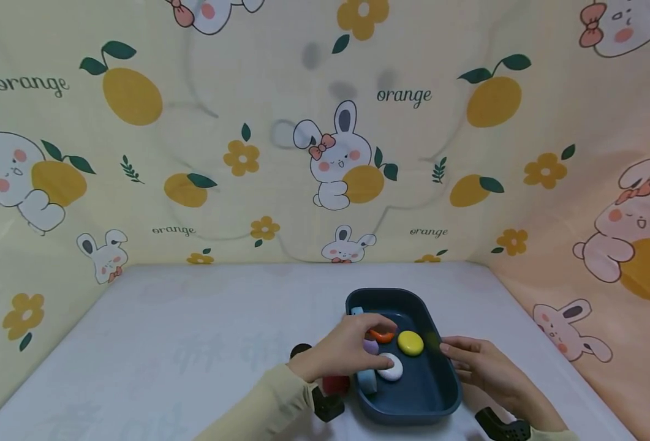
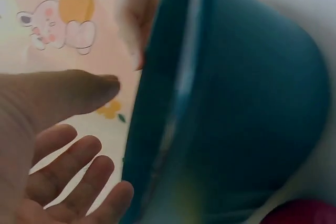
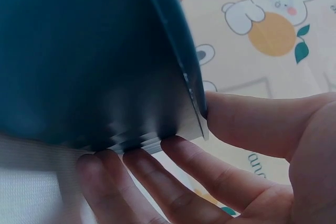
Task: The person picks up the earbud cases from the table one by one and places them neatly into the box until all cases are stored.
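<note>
- Left hand [image 1: 355,344], spread and apparently unladen, hung over the tray [image 1: 424,383], right on the desk [image 1: 192,343].
- Right hand [image 1: 484,367], loosely extended, touched its right side.
- Reaching near the white disc [image 1: 393,371] seemed underway; next called for precision.

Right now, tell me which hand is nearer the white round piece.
Left. The left hand is over the blue tray, its thumb overlapping the white round piece in the head view; the right hand is outside, touching the tray's right side.
</note>
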### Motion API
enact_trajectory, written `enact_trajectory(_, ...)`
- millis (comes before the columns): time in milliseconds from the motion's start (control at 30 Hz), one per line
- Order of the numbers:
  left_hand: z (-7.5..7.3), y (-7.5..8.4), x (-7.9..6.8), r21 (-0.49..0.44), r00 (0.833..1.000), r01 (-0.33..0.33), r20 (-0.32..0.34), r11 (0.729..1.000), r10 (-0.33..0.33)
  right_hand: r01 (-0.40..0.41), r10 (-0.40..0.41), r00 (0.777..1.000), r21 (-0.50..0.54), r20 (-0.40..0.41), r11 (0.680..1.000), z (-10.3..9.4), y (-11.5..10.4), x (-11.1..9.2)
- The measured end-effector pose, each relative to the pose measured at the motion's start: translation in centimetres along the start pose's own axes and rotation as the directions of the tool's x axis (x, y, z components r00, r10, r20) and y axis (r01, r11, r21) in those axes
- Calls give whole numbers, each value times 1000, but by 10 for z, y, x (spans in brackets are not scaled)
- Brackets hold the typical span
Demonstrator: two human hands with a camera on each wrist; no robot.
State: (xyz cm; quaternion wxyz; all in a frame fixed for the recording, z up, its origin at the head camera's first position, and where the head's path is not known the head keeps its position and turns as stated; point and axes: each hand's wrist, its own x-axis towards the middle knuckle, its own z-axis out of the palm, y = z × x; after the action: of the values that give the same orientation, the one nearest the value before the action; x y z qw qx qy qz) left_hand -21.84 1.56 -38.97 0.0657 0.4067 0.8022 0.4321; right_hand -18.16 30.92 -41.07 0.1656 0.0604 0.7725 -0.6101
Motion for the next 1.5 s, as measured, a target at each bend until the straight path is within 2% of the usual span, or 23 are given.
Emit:
enact_trajectory(200,-23,1,-12,-57,991,43,-125,997,-50,-14,14,1000,-8,-18,1000,2,-1,1)
enact_trajectory(400,-56,0,-33,-73,960,49,-272,996,-67,-10,10,1000,5,-2,1000,1,-1,2)
enact_trajectory(533,-71,-4,-49,-80,946,68,-312,994,-90,-28,28,999,4,-18,1000,2,-1,2)
enact_trajectory(667,-79,-14,-67,-84,934,106,-333,991,-128,-34,34,999,0,-19,999,3,-1,4)
enact_trajectory(800,-80,-26,-79,-60,933,168,-313,984,-178,-40,40,999,-7,-21,999,3,-2,6)
enact_trajectory(1000,-81,-40,-83,-41,944,199,-260,979,-203,-44,44,999,-24,-15,999,0,2,7)
enact_trajectory(1167,-83,-55,-86,-91,945,270,-165,959,-282,-61,61,998,-11,-7,998,-2,6,9)
enact_trajectory(1267,-84,-65,-88,-128,948,282,-114,951,-297,-73,72,997,-9,-14,997,-2,6,9)
enact_trajectory(1500,-88,-74,-89,-130,949,297,-74,946,-308,-73,73,997,1,-15,997,-1,3,8)
